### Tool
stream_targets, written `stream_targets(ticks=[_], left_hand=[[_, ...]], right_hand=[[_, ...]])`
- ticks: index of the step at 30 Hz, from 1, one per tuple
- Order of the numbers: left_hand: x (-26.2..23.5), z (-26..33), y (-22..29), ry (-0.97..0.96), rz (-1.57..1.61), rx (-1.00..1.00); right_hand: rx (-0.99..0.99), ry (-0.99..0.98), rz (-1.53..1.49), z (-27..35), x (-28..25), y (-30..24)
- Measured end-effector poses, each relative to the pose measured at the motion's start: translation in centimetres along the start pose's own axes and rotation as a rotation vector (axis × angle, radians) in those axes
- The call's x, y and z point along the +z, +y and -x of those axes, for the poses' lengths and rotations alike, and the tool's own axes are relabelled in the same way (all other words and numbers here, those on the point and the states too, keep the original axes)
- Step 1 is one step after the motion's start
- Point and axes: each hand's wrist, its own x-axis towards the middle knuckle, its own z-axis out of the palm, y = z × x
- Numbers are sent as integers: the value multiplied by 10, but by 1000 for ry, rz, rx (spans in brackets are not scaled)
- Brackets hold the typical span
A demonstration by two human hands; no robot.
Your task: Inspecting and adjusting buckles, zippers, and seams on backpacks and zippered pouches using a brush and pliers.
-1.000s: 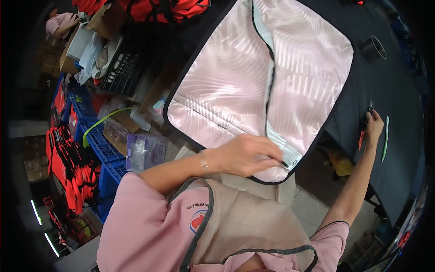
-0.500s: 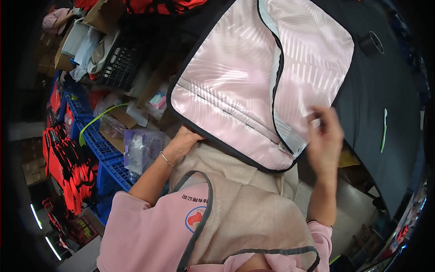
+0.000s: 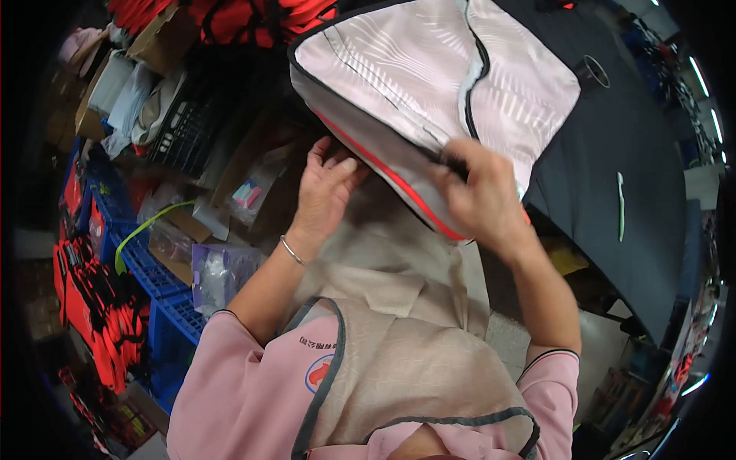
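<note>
A pale pink, shiny patterned fabric bag [image 3: 391, 65] with black edge binding lies tilted at the table's near edge. A wavy black zipper or trim runs across its top face. Its near side faces me, grey-toned, with a red strip [image 3: 399, 182] along the lower edge. My right hand [image 3: 487, 195] is closed at that near side, thumb and fingers on the fabric, slightly blurred. Just below the bag's near left edge is my left hand [image 3: 326, 192], fingers loosely bent and apart; whether its fingertips touch the bag I cannot tell.
On the dark table [image 3: 652, 253] to the right are a green and white toothbrush-like stick [image 3: 621, 207] and a roll of tape [image 3: 593, 73]. Blue crates [image 3: 172, 337], a black crate [image 3: 199, 126], a purple box [image 3: 222, 272] and stacked red-black items [image 3: 100, 307] stand left.
The bag has tipped back, showing its near side and red strip. My right hand came left onto that side; my left hand shifted up and off the corner it held.
</note>
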Motion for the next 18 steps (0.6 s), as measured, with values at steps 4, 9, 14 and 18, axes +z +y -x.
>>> stream_targets(ticks=[4,9,14,18], left_hand=[[45,14,-17,-260,-158,-266],[87,1,-8,-371,-515,-278],[120,5,-12,-229,-599,136],[112,-12,-14,-244,-748,379]], right_hand=[[224,-93,-180,-42,-30,-13],[200,-20,-102,-67,-37,-25],[88,83,-1,-86,-35,-21],[-100,419,-30,-101,-10,11]])
